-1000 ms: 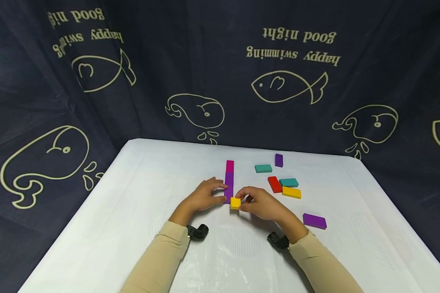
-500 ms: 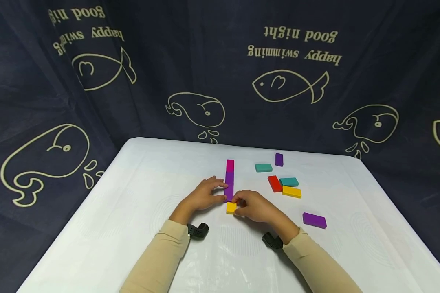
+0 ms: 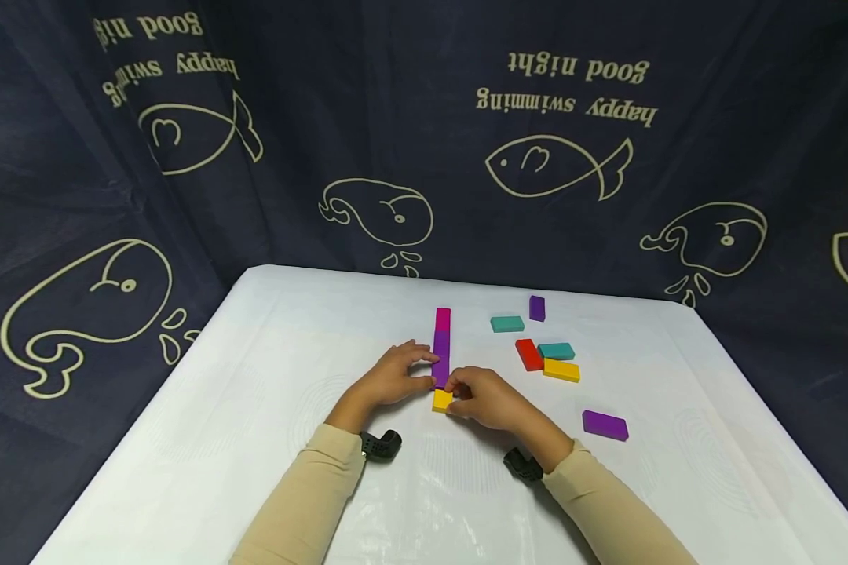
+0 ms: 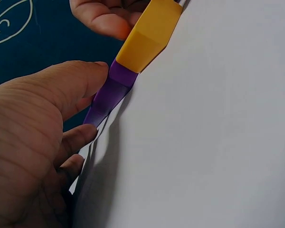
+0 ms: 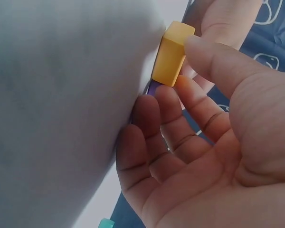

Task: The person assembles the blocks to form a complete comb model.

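Observation:
A line of flat blocks runs away from the person: a magenta block (image 3: 443, 318) at the far end, then a purple stretch (image 3: 441, 345), then a yellow block (image 3: 441, 401) nearest. My right hand (image 3: 491, 399) pinches that yellow block between thumb and index finger. In both wrist views the yellow block (image 4: 152, 35) sits against the end of the purple one (image 4: 109, 95). Left of the line, my left hand (image 3: 393, 375) touches the purple part with relaxed fingers and thumb, holding it from that side. Where one purple block meets another is hard to make out.
To the right lie loose blocks: a red one (image 3: 529, 355), a teal one (image 3: 557, 351) and a yellow one (image 3: 561, 370) close together. Another teal block (image 3: 507, 324) and two purple blocks (image 3: 537, 308) lie apart. A dark printed curtain (image 3: 424, 141) stands behind the white table (image 3: 254, 337).
My right hand has brought the yellow block left and nearer the person, from beside the purple end to in line with it. The left hand has stayed put.

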`<state>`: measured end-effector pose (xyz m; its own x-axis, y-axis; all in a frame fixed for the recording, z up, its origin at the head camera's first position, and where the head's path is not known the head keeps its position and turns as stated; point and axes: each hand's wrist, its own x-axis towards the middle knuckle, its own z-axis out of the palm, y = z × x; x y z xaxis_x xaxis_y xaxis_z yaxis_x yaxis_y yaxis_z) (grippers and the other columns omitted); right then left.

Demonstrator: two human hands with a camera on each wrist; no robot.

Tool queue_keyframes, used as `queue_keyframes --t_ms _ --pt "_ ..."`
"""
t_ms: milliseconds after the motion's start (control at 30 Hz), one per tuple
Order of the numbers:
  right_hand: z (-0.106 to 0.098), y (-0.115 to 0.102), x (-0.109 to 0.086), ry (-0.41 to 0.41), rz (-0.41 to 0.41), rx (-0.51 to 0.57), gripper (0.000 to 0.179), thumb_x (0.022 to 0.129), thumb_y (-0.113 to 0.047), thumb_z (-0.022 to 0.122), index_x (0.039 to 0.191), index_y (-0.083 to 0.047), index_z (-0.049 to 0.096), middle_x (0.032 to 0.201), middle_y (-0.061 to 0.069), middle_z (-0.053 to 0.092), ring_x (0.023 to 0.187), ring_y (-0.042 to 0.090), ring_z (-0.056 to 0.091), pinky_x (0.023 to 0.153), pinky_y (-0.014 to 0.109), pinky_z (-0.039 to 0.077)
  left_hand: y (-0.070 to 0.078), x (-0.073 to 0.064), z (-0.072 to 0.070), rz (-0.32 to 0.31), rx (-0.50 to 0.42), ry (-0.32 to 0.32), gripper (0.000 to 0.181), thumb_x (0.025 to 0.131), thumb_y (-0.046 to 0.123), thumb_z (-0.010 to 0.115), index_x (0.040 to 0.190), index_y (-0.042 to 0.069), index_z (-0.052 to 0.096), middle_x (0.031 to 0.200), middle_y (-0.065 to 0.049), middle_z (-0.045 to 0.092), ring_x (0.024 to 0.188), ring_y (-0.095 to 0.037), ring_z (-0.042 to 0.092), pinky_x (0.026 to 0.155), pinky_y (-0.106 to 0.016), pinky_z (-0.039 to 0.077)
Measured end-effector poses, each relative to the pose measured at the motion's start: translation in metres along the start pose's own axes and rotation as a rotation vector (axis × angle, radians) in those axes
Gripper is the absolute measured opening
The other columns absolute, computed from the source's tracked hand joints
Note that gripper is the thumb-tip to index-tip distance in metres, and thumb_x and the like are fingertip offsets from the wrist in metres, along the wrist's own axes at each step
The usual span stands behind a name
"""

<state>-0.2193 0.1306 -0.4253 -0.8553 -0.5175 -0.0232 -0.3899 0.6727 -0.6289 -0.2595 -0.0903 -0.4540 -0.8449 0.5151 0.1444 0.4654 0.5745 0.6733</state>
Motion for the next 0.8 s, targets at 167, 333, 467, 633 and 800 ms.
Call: queue_keyframes --t_ms 167,333,467,633,800 --pt "0.0016 -0.0019 0.0012 0.011 -0.015 -0.002 0.017 0.085 -0.008 0.077 0.098 -0.011 0.065 0.081 -0.004 0.057 0.080 0.016 0.052 0.072 0.031 0.048 -0.0001 0.0001 -0.0005 -0.002 -0.004 -0.003 0.040 0.090 0.024 0.071 0.127 0.011 0.066 0.144 -0.014 0.052 0.144 -0.039 0.029 0.119 -0.055 0.013" --pt "0.0018 -0.0036 0.0017 0.016 -0.015 0.000 0.017 0.085 -0.008 0.077 0.098 -0.011 0.066 0.082 -0.004 0.057 0.080 0.016 0.053 0.073 0.031 0.049 -0.0002 0.0006 -0.0006 -0.002 0.005 -0.008 0.041 0.090 0.024 0.071 0.128 0.011 0.066 0.143 -0.013 0.052 0.144 -0.038 0.029 0.119 -0.055 0.013" --pt "0.0024 -0.0034 0.0024 0.018 -0.021 0.011 0.017 0.085 -0.007 0.076 0.098 -0.012 0.065 0.083 -0.004 0.058 0.081 0.016 0.053 0.075 0.032 0.049 -0.0003 0.0008 -0.0005 -0.005 0.004 -0.008 0.041 0.089 0.023 0.071 0.128 0.010 0.066 0.143 -0.013 0.053 0.144 -0.038 0.029 0.119 -0.055 0.013" --pt "0.0033 -0.0023 0.0032 0.023 -0.031 0.012 0.018 0.085 -0.007 0.077 0.097 -0.013 0.065 0.083 -0.005 0.058 0.082 0.015 0.054 0.075 0.032 0.049 -0.0007 0.0008 0.0003 -0.013 0.003 -0.009 0.040 0.090 0.023 0.071 0.128 0.010 0.066 0.144 -0.013 0.053 0.144 -0.038 0.029 0.120 -0.054 0.012" --pt "0.0030 -0.0030 0.0033 0.025 -0.030 0.017 0.017 0.085 -0.007 0.076 0.097 -0.013 0.065 0.084 -0.005 0.058 0.082 0.015 0.054 0.076 0.032 0.049 -0.0018 0.0010 0.0011 -0.019 0.008 -0.006 0.041 0.090 0.024 0.070 0.128 0.011 0.065 0.144 -0.012 0.053 0.144 -0.037 0.029 0.120 -0.053 0.012"
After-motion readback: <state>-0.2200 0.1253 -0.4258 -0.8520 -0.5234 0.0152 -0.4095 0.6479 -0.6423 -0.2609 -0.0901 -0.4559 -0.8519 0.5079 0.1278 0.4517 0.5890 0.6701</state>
